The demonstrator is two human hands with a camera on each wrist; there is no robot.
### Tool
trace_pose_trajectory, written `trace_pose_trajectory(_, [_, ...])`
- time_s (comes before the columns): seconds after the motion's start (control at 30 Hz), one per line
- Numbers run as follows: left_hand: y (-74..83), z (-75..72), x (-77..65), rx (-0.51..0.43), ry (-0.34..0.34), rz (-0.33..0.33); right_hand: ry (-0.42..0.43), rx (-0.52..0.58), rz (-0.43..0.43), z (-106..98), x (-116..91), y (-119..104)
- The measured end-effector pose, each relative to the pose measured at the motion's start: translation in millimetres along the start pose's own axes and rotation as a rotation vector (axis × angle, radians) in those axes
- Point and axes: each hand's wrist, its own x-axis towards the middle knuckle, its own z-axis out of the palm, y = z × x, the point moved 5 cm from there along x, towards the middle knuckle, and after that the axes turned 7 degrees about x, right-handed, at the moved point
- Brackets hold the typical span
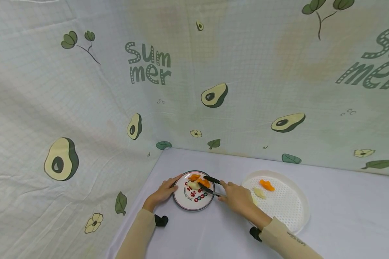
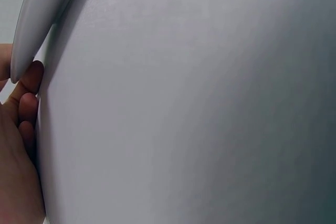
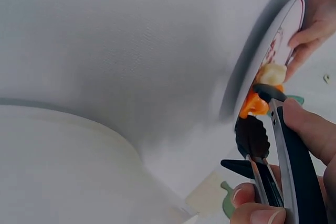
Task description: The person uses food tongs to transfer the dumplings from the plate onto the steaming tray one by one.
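A white round plate with red characters and a dark rim sits at the left of the table. My left hand grips its left edge, thumb over the rim and fingers beneath. On the plate lie orange pieces and a pale yellow piece, perhaps fruit or vegetable. My right hand holds black-and-metal tongs, reaching over the plate from the right. Their dark tips stand apart, on either side of an orange piece in the head view.
Right of the plate, partly under my right forearm, is a larger white round tray with a textured bottom. It bears an orange piece and pale yellow pieces. A printed cloth hangs behind and at left.
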Motion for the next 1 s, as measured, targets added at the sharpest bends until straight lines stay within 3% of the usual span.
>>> trace_pose_trajectory(0.63, [-1.7,0.5,1.2,0.008,0.002,-0.005,0.049,-0.028,-0.020,-24.2,-15.3,3.2])
trace_pose_trajectory(1.0, [-0.2,0.2,1.0,0.008,0.006,-0.004,0.110,-0.040,-0.059,-49.6,-40.0,10.0])
